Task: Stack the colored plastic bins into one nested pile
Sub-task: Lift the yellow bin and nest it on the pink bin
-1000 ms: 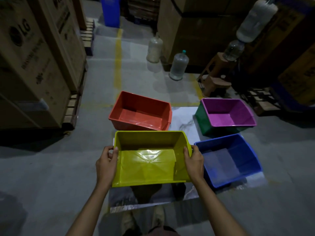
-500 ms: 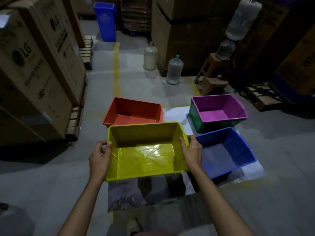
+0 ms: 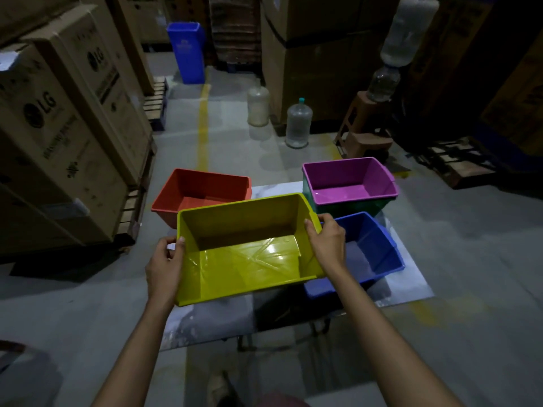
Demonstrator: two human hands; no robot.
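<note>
I hold a yellow bin (image 3: 246, 259) in the air over a white sheet (image 3: 411, 277) on the floor. My left hand (image 3: 165, 265) grips its left rim and my right hand (image 3: 327, 242) grips its right rim. Behind it, on the left, sits a red bin (image 3: 202, 189). A purple bin (image 3: 349, 180) is nested inside a green bin (image 3: 352, 205) at the back right. A blue bin (image 3: 373, 251) lies on the sheet to the right, partly hidden by my right hand and the yellow bin.
Stacked cardboard boxes (image 3: 67, 133) on pallets stand along the left. Two large water jugs (image 3: 298, 123) and a plastic stool (image 3: 364, 133) stand behind the bins, with pallets (image 3: 458, 163) at right. A blue trash can (image 3: 188, 51) stands far back beside a yellow floor line (image 3: 202, 124).
Both hands have lifted the yellow bin off the sheet and carried it up and slightly forward; it now overlaps the red bin's front edge in view.
</note>
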